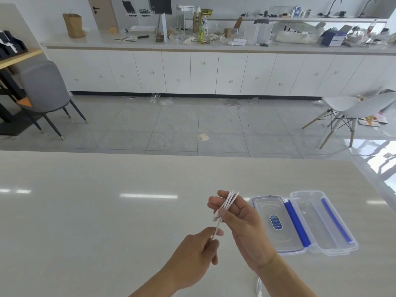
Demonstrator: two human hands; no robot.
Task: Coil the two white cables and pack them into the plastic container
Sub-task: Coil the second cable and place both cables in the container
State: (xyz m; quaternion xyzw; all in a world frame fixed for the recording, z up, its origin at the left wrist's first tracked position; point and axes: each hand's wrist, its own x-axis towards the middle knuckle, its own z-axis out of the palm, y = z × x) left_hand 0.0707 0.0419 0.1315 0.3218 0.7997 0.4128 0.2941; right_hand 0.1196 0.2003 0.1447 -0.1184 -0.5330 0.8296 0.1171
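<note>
Grip first: the right hand [237, 219] has a white cable [228, 202] looped into a small bundle around its fingers, thumb pinning the strands, so it's clamped on the coil. The left hand [197, 251] pinches the loose tail of that same cable just below, near the plug end that dangles between the two hands.

Both hands sit in the lower middle of the frame, above the tabletop [85, 211]. Just right of them the plastic container [325, 221] lies open and looks empty, its lid [274, 224] flipped flat beside it. The second cable [259, 287] peeks out at the bottom edge under the right wrist, not coiled yet as far as I can tell.

What could go wrong: these loops look springy, so if the thumb eases off before the tail is wrapped or tucked, the bundle probably pops open. The forearm could also drag that second cable off the edge.
</note>
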